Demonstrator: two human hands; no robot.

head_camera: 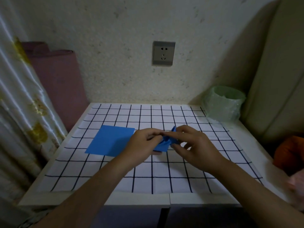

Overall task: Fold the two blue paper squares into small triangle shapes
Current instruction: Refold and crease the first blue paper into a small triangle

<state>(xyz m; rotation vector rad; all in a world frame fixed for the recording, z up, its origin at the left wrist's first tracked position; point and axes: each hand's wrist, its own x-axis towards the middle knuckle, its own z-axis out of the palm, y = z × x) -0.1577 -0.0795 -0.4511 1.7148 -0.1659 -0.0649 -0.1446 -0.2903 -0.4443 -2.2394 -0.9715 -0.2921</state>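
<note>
I am at a white table covered by a grid-lined cloth (148,170). Both my hands meet over its middle, pinching one partly folded blue paper (165,142) between them. My left hand (141,143) grips its left, nearer side with fingers pressed together; my right hand (195,145) pinches its far right corner, other fingers loosely curled. The piece looks creased and bunched, its point tilting far-right. The second blue square (110,140) lies flat and unfolded just left of my left hand, which is nearer to it.
</note>
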